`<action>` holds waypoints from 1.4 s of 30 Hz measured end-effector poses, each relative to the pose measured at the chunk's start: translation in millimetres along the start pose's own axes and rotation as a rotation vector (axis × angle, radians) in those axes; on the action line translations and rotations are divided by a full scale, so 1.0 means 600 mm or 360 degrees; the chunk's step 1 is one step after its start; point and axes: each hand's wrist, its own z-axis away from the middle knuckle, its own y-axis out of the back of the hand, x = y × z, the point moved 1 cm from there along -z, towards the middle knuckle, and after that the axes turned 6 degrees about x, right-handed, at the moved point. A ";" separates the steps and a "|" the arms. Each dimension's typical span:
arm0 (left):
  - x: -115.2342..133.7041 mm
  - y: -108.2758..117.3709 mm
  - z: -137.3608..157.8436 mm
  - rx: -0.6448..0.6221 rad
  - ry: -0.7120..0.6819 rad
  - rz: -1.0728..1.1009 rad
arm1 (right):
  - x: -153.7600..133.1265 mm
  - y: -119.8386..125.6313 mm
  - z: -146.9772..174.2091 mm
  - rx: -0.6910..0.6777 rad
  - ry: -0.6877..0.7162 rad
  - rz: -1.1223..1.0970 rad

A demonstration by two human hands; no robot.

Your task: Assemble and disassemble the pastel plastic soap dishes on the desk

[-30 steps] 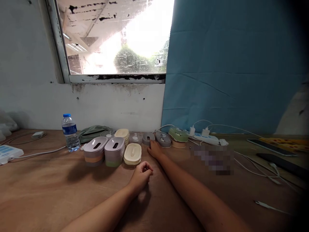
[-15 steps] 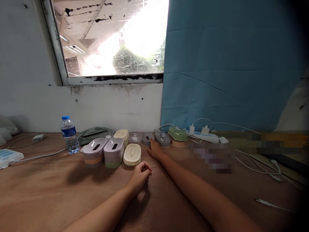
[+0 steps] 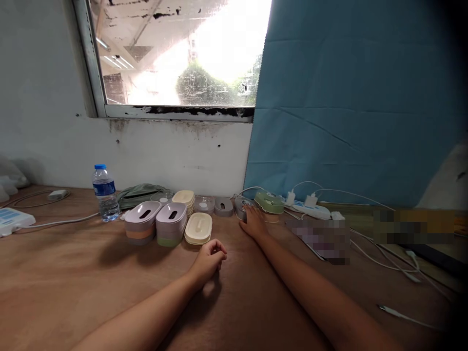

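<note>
My right hand [image 3: 253, 222] reaches over a grey oval container [image 3: 240, 207], its spread fingers lying on the top and right side. The fingers partly hide this container. Just right of it, a green piece [image 3: 268, 201] sits on an orange one [image 3: 271, 218]. To the left is a grey oval piece with a slot [image 3: 223, 206]. My left hand [image 3: 209, 258] is loosely curled above the table, thumb and fingers a little apart, holding nothing. Nearest to it is a cream oval lid [image 3: 198, 228], lying on another cream piece.
Two lilac slotted containers [image 3: 171, 223] stand on coloured bands at left. Behind are stacked cream lids [image 3: 184, 197], a clear container [image 3: 204, 205] and a green pouch [image 3: 144, 195]. A water bottle [image 3: 105, 193] stands farther left. A power strip [image 3: 313, 209] and white cables lie right.
My right hand has moved right, from the slotted grey piece to the grey container beside it. My left hand stays curled in nearly the same place. The view has tilted slightly.
</note>
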 end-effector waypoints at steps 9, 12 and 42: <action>-0.003 0.001 0.001 -0.0022 -0.0025 -0.0071 | -0.003 0.057 0.089 -0.0013 0.0049 -0.0082; 0.004 0.001 0.008 -0.0024 -0.0181 -0.0286 | -0.006 0.089 0.135 0.0008 0.0063 -0.0195; 0.036 -0.007 0.050 -0.0372 -0.0749 -0.0892 | 0.003 0.164 0.199 -0.0803 0.0155 -0.2000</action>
